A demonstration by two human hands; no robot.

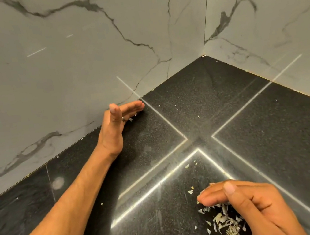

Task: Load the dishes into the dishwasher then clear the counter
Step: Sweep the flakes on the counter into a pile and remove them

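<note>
On black counter | left hand flat, empty | right hand cupped over scraps, gripping nothing

I am seeing no readable text, label, brand, number or sign anywhere in front of me.

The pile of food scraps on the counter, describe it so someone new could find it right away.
On the black speckled counter, look at the near edge by the right hand. The pile of pale, papery scraps lies heaped under its fingers. Elsewhere there are only single scattered flecks.
</note>
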